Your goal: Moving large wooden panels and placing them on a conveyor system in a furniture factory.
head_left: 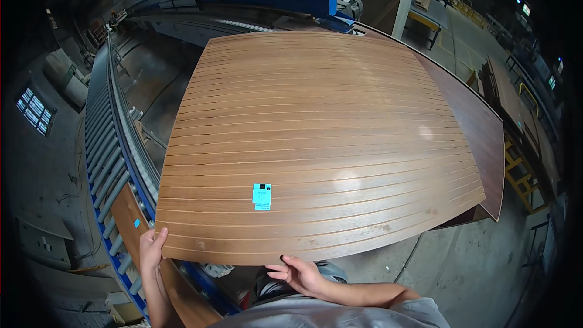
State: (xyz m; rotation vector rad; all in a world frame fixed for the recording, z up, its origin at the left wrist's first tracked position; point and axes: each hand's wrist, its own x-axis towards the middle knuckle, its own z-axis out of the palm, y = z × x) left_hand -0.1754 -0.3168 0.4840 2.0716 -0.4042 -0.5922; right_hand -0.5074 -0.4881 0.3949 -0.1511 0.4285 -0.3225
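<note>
The left hand clasps the near-left corner and the right hand pinches the near edge of a broad, wood-brown, pale-lined panel, which partly overlaps a reddish-brown flat sheet, so handling looks midway: grasp made, release not yet done.

Pretty plain getup tbh: light grey shirt, kinda loose, with a short right sleeve. Trousers look dark, mostly hidden. Left hand and right hand are both bare, forearms too.
</note>
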